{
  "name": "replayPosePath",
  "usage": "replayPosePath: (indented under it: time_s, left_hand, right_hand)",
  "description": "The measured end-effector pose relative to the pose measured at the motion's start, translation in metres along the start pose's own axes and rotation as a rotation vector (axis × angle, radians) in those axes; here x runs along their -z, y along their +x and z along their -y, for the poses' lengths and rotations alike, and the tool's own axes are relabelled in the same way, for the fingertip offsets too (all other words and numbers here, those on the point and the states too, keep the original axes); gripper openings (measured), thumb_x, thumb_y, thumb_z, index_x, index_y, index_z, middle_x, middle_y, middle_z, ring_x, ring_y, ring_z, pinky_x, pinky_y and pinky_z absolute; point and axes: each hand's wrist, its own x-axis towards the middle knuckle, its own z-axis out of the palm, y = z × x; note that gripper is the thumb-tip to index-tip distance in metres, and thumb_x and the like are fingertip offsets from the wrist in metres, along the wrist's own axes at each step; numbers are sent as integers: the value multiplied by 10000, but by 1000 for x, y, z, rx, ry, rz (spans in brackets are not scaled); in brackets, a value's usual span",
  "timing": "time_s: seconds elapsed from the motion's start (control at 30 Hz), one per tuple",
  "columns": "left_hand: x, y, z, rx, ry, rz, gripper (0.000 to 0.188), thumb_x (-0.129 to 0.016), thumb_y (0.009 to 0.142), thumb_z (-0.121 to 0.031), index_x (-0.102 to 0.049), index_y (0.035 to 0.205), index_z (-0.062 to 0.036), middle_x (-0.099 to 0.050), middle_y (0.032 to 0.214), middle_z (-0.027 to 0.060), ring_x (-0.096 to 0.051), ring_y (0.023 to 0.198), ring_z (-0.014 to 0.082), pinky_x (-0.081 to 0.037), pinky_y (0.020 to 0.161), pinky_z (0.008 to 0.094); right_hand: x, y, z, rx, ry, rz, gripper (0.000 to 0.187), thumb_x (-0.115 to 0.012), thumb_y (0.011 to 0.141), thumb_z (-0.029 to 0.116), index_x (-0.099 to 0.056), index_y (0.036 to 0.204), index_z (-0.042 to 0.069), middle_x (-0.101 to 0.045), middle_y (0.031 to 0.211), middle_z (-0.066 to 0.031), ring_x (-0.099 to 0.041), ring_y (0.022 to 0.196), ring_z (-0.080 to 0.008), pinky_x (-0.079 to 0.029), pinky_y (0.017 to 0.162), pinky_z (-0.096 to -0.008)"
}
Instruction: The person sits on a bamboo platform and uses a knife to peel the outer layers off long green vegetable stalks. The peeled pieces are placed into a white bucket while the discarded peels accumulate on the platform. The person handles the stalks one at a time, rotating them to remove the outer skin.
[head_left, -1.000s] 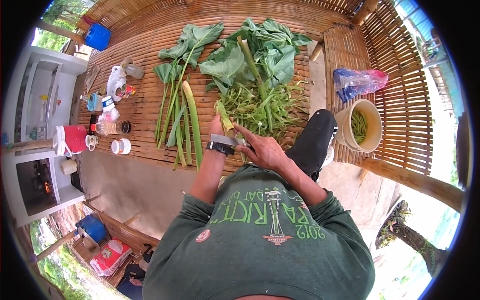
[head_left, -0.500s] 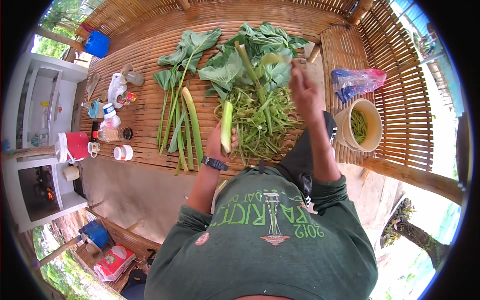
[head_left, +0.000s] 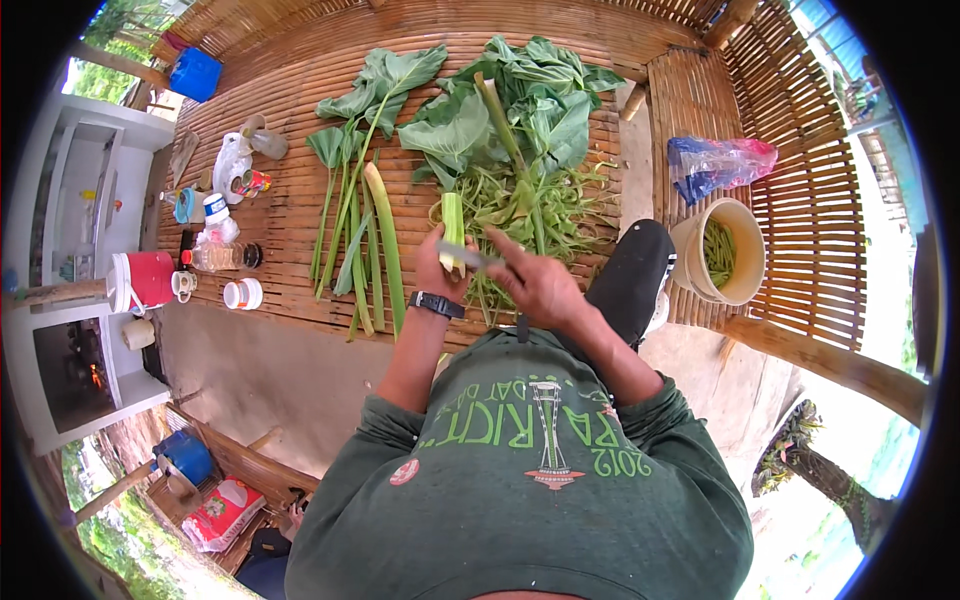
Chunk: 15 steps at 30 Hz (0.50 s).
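My left hand (head_left: 437,270) is closed around a thick pale-green stalk (head_left: 453,222), cut end toward me. In my right hand (head_left: 538,287) is a knife; its blade (head_left: 472,256) lies across the stalk's near end. Beyond my hands, a pile of green peelings (head_left: 555,205) covers the bamboo slats, with one long stalk (head_left: 505,125) lying over it. Large green leaves (head_left: 455,135) spread behind the pile. To the left of my left hand, several long stalks lie side by side, among them a thick unpeeled stalk (head_left: 384,235).
A cream bucket (head_left: 752,280) holding green pieces stands at the right, near a blue and pink plastic bag (head_left: 720,165). Bottles, a white jar (head_left: 243,294), a mug (head_left: 184,287) and a red cooler jug (head_left: 148,279) stand at the left. My raised knee (head_left: 640,265) is beside the platform edge.
My right hand has come down from above the leaves, with a peeling gone from it, to the near end of the stalk. My left hand still holds the stalk, now more upright.
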Motion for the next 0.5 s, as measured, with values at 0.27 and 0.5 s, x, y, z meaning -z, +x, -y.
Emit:
replayPosePath:
  time_s: [0.27, 0.5]
  left_hand:
    - [-19, 3, 1, -22, 71, -44, 426, -418, 1108, -390, -587, 1048, -3, -644, 808, 121, -633, 687, 232, -553, 557, 350]
    - [-9, 5, -4, 38, -73, 123, 330, -482, 1105, -323, -551, 1161, -5, -618, 899, 129, -595, 723, 209, -507, 554, 292]
  right_hand:
    - [-15, -13, 8, 97, 61, 76, 528, -567, 1075, 323, -485, 1569, 152, -726, 1136, -240, -712, 947, -432, -571, 821, -498]
    - [-4, 7, 14, 57, 178, 37, 395, -525, 1100, 373, -653, 1422, 183, -762, 1070, -121, -732, 914, -336, -571, 809, -444]
